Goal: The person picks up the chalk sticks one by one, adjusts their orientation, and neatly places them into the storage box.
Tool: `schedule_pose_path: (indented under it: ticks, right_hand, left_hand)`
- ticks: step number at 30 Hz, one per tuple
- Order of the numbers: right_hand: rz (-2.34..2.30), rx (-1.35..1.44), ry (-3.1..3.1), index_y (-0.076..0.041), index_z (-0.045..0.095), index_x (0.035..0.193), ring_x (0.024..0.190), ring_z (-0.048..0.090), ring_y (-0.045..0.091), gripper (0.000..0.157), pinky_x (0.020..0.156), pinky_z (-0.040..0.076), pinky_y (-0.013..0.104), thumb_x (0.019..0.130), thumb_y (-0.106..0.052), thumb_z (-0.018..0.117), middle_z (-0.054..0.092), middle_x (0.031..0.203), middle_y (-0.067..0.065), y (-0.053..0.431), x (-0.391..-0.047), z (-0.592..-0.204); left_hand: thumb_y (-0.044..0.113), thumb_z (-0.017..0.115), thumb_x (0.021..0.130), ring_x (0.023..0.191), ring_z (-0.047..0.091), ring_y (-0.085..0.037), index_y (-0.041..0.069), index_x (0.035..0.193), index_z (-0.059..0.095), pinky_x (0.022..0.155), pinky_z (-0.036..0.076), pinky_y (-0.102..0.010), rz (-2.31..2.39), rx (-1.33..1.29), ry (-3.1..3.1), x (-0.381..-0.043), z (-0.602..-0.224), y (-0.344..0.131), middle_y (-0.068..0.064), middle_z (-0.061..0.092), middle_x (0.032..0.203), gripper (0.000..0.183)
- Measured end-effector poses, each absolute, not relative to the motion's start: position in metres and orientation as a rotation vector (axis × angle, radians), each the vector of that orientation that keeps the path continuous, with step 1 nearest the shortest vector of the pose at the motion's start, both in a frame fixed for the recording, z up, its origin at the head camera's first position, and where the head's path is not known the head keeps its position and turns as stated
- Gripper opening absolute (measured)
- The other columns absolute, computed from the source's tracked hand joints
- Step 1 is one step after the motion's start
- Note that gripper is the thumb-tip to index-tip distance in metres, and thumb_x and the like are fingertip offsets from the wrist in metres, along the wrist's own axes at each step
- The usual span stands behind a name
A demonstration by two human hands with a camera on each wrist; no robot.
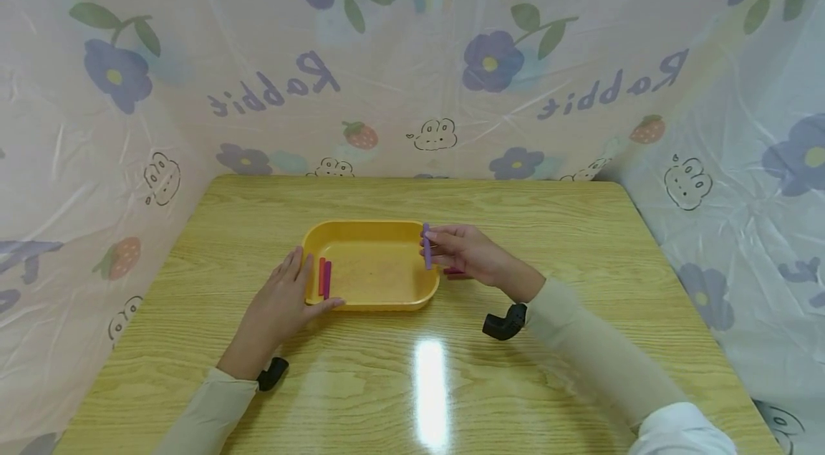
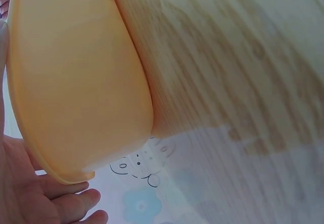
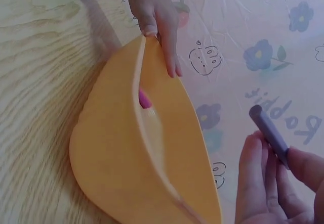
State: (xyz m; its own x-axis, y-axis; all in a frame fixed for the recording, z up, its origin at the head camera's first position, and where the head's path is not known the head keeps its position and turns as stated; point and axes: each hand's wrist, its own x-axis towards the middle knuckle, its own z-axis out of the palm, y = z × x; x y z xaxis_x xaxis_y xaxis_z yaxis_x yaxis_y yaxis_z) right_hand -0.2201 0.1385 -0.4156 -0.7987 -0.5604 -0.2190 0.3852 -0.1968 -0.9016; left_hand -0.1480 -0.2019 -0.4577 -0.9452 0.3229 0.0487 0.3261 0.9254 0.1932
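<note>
Now right grip (image 1: 475,253) pinches purple stick (image 1: 428,259), forearm (image 1: 599,351) outstretched.

wood-grain table (image 1: 548,226), yellowish, grain running roughly left to right in the head view. far edge sits along a pale printed back sheet (image 1: 399,93). similar left sheet (image 1: 39,183) and right sheet (image 1: 754,226) close off the sides, creased, slightly shiny. print: purple flowers (image 1: 493,62), green leaves (image 1: 551,41), strawberries (image 1: 362,136), line-drawn bunny faces (image 1: 435,135), mirrored "rabbit" lettering (image 1: 292,86). one bright elongated light reflection (image 1: 431,394) on the near tabletop.
</note>
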Motion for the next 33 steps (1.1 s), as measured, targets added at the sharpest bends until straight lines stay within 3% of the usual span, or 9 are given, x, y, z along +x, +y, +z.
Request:
schedule_pose_path:
  ticks: [8,12,17,26,33]
  right_hand:
    - [-2.027,-0.209,1.476,0.013,0.054,0.116,0.096,0.064,0.023,0.029,0.084,0.051,0.031,0.097,-0.008,0.049,0.061,0.107,0.018,0.120,-0.218,-0.418]
    - [-2.005,-0.212,1.479,0.017,0.051,0.118,0.103,0.061,0.030,0.034,0.084,0.051,0.031,0.096,-0.009,0.051,0.060,0.108,0.018,0.110,-0.218,-0.422]
    - [-1.978,-0.174,1.484,0.014,0.054,0.118,0.111,0.054,0.038,0.033,0.084,0.051,0.033,0.095,-0.011,0.054,0.064,0.103,0.014,0.095,-0.219,-0.428]
    - [-1.951,-0.170,1.469,0.016,0.050,0.121,0.117,0.047,0.043,0.035,0.087,0.049,0.036,0.097,-0.009,0.050,0.064,0.100,0.013,0.069,-0.218,-0.430]
    - [-1.943,-0.106,1.506,0.012,0.056,0.118,0.110,0.054,0.039,0.032,0.085,0.051,0.036,0.094,-0.010,0.055,0.066,0.097,0.012,0.051,-0.220,-0.431]
  left_hand:
    - [0.079,0.038,0.077,0.137,0.017,-0.040,-0.007,0.143,0.026,0.108,0.019,-0.052,-0.300,-0.521,-3.065,-0.148,-0.457,-0.202,-0.027,0.016,0.149,0.108]
    - [0.079,0.038,0.078,0.137,0.017,-0.040,-0.007,0.143,0.025,0.108,0.019,-0.052,-0.294,-0.526,-3.067,-0.148,-0.456,-0.202,-0.027,0.016,0.149,0.109]
    - [0.079,0.038,0.077,0.136,0.017,-0.040,-0.007,0.144,0.025,0.108,0.020,-0.052,-0.294,-0.523,-3.066,-0.148,-0.455,-0.201,-0.028,0.017,0.148,0.109]
    - [0.078,0.039,0.077,0.136,0.018,-0.040,-0.007,0.142,0.027,0.108,0.020,-0.053,-0.290,-0.527,-3.063,-0.149,-0.454,-0.200,-0.028,0.018,0.148,0.108]
    - [0.080,0.037,0.077,0.137,0.016,-0.040,-0.007,0.143,0.025,0.109,0.019,-0.051,-0.296,-0.502,-3.079,-0.149,-0.456,-0.200,-0.027,0.016,0.149,0.110]
